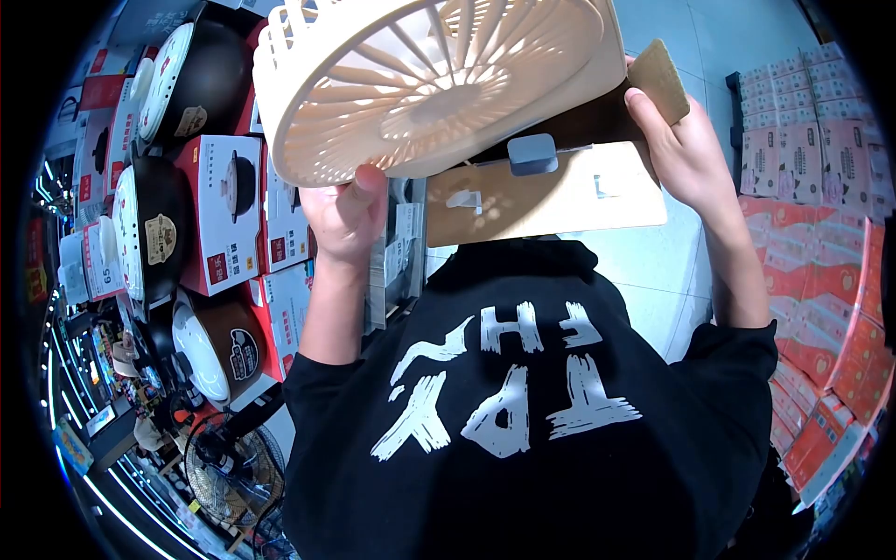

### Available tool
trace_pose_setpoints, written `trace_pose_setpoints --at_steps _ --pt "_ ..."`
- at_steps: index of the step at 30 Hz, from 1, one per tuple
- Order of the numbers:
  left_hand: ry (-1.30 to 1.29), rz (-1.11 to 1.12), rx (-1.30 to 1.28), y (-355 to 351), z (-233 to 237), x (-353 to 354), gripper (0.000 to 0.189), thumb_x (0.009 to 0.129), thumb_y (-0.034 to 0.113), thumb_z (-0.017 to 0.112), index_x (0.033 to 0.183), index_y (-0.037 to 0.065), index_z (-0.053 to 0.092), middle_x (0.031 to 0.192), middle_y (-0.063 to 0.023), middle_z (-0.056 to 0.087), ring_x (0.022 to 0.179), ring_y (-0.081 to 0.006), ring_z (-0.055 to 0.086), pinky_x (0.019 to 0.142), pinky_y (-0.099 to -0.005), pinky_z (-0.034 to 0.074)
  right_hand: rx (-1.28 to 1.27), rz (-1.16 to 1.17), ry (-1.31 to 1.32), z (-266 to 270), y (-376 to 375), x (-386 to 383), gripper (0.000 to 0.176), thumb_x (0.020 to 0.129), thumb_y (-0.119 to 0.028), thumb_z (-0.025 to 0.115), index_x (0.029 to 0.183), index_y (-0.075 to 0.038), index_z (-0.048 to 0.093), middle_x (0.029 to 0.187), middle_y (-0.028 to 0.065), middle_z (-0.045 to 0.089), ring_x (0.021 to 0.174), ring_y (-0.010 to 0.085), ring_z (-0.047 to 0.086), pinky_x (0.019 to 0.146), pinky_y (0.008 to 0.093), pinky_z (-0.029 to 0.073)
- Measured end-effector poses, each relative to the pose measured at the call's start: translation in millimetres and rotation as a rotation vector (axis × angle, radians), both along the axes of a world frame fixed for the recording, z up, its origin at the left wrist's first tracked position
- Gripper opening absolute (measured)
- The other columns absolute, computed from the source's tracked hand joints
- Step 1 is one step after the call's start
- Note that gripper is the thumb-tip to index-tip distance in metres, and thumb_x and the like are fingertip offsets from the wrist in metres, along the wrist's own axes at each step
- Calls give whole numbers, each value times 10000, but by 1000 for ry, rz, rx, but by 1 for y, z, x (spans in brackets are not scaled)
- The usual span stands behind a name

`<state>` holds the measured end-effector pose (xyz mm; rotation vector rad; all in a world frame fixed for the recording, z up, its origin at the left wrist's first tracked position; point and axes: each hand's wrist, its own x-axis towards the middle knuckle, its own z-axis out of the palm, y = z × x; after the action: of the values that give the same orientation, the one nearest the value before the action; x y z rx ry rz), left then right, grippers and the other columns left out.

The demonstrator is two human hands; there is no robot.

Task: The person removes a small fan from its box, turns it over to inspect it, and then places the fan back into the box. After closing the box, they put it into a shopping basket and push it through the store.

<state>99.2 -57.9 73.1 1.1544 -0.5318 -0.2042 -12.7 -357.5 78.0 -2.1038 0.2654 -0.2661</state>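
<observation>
A cream plastic item with a round slatted grille (pixel 439 93) fills the top middle of the head view, tilted. My left hand (pixel 350 219) is closed on its lower left rim, thumb on the edge and the other fingers mostly hidden behind. Below and behind the item is an open brown cardboard box, its long flap (pixel 560 210) bearing bits of clear tape. My right hand (pixel 686 149) grips the box's right side, with the thumb against a small upright cardboard flap (pixel 660 79). A grey-blue rounded piece (pixel 533 154) shows between item and flap.
Boxed pots (pixel 224 210) and dark pots with pale lids (pixel 161 238) are stacked at the left. Pink and red packs (pixel 803 243) stand piled at the right. A standing fan (pixel 233 462) is at the lower left. Pale floor tiles (pixel 644 271) show beyond my body.
</observation>
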Motion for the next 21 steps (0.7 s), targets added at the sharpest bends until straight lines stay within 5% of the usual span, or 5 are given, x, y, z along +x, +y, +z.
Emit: trace_pose_setpoints --at_steps 9,11,21 --pt "57 -116 77 -2 10 -5 820 747 291 808 1356 -18 354 1288 -134 498 1188 -223 494 1000 -357 390 82 13 -23 11 6 2 528 1001 -453 393 978 23 620 746 89 634 709 157 607 676 316 490" --pt "70 -85 91 -12 11 -10 931 717 321 828 1390 -7 276 1314 -125 466 1207 -209 473 1009 -350 382 106 -16 -50 6 9 2 528 1003 -450 390 953 23 620 728 81 627 684 143 589 653 310 483" --pt "244 -144 122 -17 9 -26 784 724 191 826 1323 29 346 1277 -85 491 1198 -164 479 1016 -330 390 86 -36 -11 8 11 -4 512 1012 -406 403 875 36 621 641 52 589 612 95 531 565 289 455"
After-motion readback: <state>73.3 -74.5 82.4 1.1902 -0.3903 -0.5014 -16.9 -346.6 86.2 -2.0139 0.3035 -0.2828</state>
